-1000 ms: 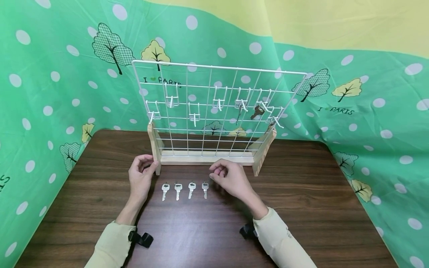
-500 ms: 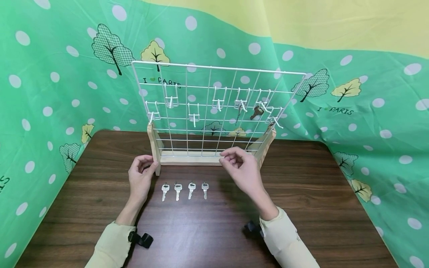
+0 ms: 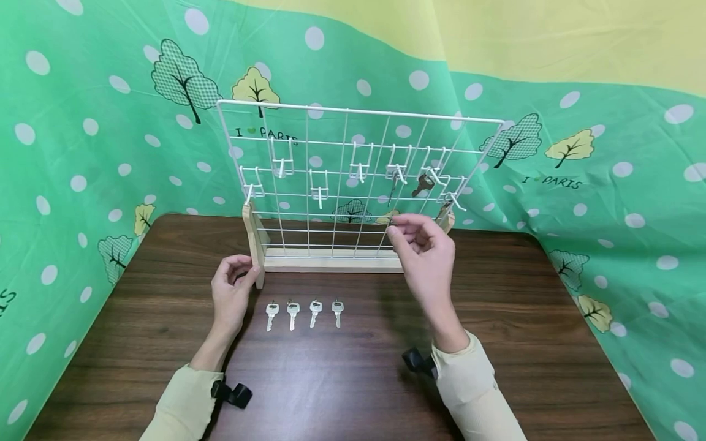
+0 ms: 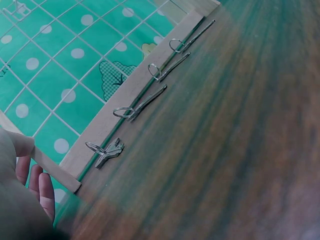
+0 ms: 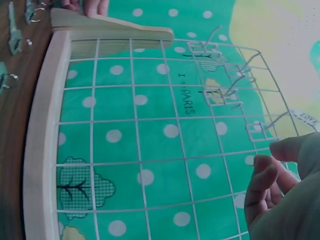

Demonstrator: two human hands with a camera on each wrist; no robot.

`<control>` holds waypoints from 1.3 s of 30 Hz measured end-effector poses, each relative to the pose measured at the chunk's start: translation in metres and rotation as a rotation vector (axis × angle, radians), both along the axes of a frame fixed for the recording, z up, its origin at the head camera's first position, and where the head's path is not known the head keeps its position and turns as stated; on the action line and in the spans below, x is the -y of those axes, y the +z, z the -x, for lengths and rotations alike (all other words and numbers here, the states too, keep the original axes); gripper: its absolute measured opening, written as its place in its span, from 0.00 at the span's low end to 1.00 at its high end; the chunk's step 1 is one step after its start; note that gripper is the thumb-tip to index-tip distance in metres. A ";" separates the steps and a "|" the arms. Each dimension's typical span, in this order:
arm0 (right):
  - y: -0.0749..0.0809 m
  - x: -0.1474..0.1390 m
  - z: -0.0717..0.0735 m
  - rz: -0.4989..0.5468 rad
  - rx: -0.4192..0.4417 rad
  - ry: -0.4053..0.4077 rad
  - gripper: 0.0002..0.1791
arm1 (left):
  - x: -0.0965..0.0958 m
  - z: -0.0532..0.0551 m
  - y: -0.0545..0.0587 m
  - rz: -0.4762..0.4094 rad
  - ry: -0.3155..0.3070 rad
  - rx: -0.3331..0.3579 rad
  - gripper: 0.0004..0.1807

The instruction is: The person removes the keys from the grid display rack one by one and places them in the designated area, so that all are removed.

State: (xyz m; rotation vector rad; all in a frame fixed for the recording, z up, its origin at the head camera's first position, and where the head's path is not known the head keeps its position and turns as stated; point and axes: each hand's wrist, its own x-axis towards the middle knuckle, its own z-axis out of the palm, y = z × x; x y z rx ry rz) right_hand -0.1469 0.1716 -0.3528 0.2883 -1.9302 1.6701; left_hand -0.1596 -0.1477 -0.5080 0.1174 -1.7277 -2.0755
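Note:
A white wire grid rack (image 3: 353, 142) stands on a wooden base. My left hand (image 3: 230, 293) grips its left wooden upright (image 3: 252, 242), thumb in front and fingers behind. My right hand (image 3: 427, 257) is raised before the rack's lower right, fingers loosely bent; in the right wrist view that hand (image 5: 277, 185) shows a gap between thumb and fingers and no object. Above it, a thin key (image 3: 393, 188) seen edge-on and a dark key (image 3: 423, 184) hang from hooks. Several silver keys (image 3: 315, 313) with rings lie in a row on the table, left of the right arm.
Hooks without keys, such as one white hook (image 3: 360, 170), sit on the rack's left and middle. Something dark hangs by the right upright, too small to make out. The brown table (image 3: 342, 380) meets a green dotted cloth (image 3: 607, 245) behind.
My right hand has moved up and to the right, from beside the row of keys to in front of the grid. The left hand and the keys have stayed put.

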 end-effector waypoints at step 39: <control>0.023 0.030 0.038 -0.037 -0.162 -0.314 0.15 | -0.001 -0.001 0.002 -0.001 0.002 0.006 0.16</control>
